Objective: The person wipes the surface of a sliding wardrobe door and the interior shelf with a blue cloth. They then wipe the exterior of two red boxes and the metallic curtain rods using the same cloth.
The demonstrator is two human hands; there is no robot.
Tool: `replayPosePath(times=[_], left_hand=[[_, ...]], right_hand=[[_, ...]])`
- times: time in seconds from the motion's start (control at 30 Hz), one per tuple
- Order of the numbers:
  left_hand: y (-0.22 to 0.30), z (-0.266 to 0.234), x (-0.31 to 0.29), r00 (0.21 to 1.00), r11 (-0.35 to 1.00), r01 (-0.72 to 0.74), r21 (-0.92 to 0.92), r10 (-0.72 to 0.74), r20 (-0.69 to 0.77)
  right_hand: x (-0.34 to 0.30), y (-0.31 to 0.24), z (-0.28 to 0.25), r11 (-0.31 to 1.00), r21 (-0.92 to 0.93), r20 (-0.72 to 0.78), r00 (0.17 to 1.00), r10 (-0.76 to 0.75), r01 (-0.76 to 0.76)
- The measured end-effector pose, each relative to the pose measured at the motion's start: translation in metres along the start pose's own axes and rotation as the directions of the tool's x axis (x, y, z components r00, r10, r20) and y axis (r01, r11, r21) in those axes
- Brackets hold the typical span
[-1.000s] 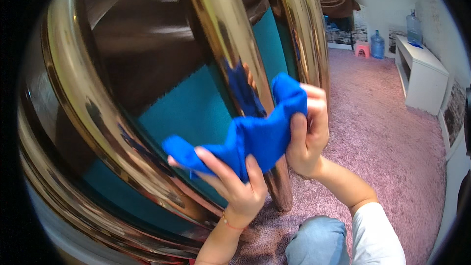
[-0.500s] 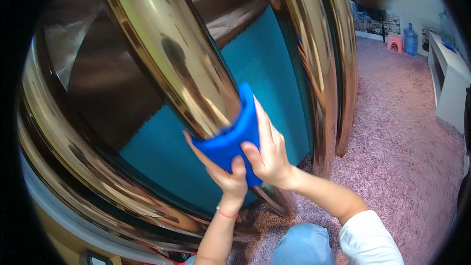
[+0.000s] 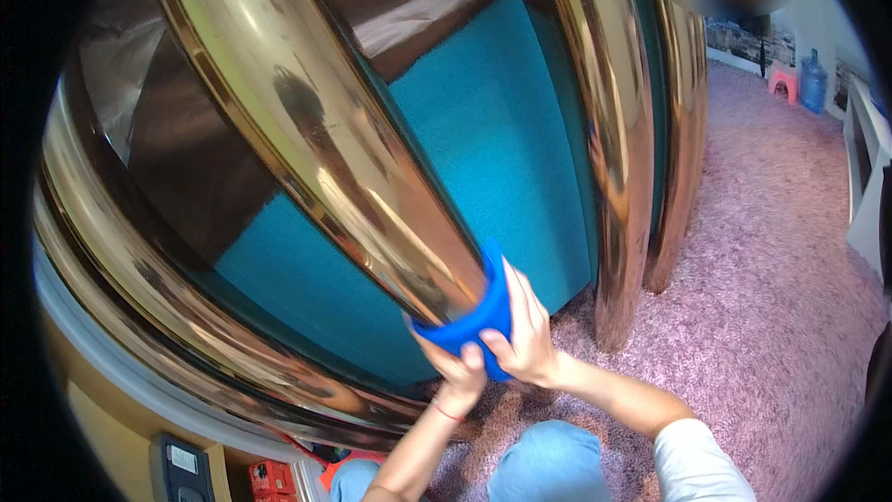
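Observation:
A thick, smooth blue pad (image 3: 472, 327) is bent in a curve around the lower part of a shiny gold column (image 3: 372, 191). My left hand (image 3: 455, 372) grips its left side, thumb on the outer face and fingers partly hidden behind the edge. On the right side, my right hand (image 3: 528, 342) clasps the same pad, its thumb close to the left thumb and its fingers stretched along the pad's edge. How the pad's inner face meets the column is hidden.
Teal fabric (image 3: 492, 130) and a glossy brown cover (image 3: 200, 144) lie behind the column. More gold columns (image 3: 618, 177) stand right and left. Pinkish carpet (image 3: 762, 251) spreads right, with a pink stool (image 3: 783, 84) and blue water bottle (image 3: 813, 84) far off. Red boxes (image 3: 270, 481) sit lower left.
Both hands and the blue pad have slid down along the gold column, toward its lower end. The view has shifted, so more of the lower-left shelf shows.

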State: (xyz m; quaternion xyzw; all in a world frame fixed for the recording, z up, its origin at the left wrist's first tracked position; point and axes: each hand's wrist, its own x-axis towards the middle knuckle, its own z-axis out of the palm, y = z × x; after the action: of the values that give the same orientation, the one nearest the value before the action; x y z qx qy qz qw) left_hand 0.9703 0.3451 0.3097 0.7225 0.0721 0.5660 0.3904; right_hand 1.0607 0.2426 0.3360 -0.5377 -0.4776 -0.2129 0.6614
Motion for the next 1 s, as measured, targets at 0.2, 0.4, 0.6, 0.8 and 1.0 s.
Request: replayPosePath(times=[0.2,0.4,0.6,0.8,1.0], left_hand=[[0.105,0.010,0.122,0.977,0.983,-0.177,0.055,0.182,-0.108],[0.079,0.012,0.067,0.979,0.969,-0.199,0.145,0.202,-0.005],[0.039,0.010,0.023,0.979,0.939,-0.204,0.276,0.195,0.059],[-0.044,0.001,-0.059,0.976,0.972,-0.180,0.149,0.158,0.148],[-0.151,0.008,-0.180,0.973,0.983,0.133,-0.126,-0.105,0.205]], right_hand=[[0.139,-0.043,-0.008,0.938,0.329,0.095,0.992,0.086,-0.113],[0.093,-0.014,0.000,0.881,0.429,0.120,0.980,0.161,-0.198],[0.010,0.035,0.007,0.854,0.431,0.118,0.956,0.268,-0.293],[-0.080,0.063,0.009,0.899,0.266,0.063,0.937,0.344,-0.348],[-0.225,0.108,0.013,0.885,-0.060,0.016,0.886,0.463,-0.461]])
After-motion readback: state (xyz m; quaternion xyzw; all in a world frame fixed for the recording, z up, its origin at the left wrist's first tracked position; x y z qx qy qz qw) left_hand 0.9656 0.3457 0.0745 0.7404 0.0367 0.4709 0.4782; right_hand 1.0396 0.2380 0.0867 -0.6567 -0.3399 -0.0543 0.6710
